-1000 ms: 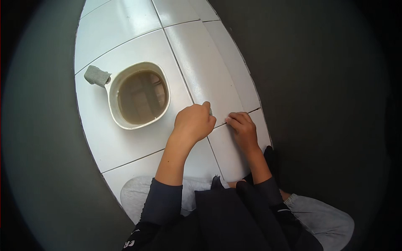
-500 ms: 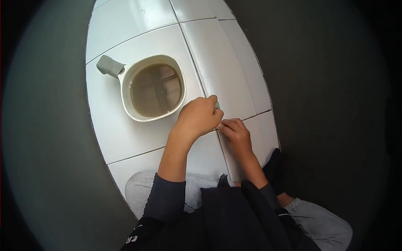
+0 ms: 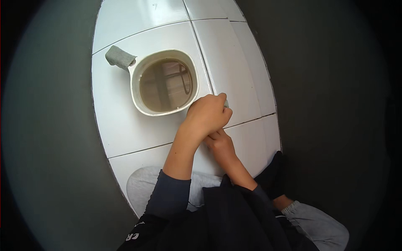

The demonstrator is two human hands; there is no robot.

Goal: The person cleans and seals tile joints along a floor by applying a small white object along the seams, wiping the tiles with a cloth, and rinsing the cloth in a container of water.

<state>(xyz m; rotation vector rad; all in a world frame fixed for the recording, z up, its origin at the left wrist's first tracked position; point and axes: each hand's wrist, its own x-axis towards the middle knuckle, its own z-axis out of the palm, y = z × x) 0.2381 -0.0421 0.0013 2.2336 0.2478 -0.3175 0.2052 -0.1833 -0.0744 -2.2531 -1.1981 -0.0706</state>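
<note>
My left hand [image 3: 207, 113] is closed in a fist over the white tiles, just right of a white dipper. A small grey-green piece [image 3: 226, 103] peeks out between its thumb and forefinger; the palm hides the rest, so its kind is unclear. Below it, my right hand [image 3: 222, 146] has bent fingers drawn together, the tips tucked under the left wrist; whatever they hold, if anything, is hidden. Cloudy brownish water [image 3: 165, 85] fills part of the dipper [image 3: 136, 100]. Over its handle lies a damp-looking grey cloth [image 3: 119, 57].
White floor tiles [image 3: 130, 134] with dark joints run along a narrow strip, with dark grey surfaces on both sides. My legs in light grey trousers [image 3: 146, 182] are folded close at the bottom, and a dark-covered foot [image 3: 272, 175] is at right.
My right hand has moved left, from beside the left fist to under the left wrist. The whole view has shifted slightly, with the dipper appearing further right. The left hand stays closed.
</note>
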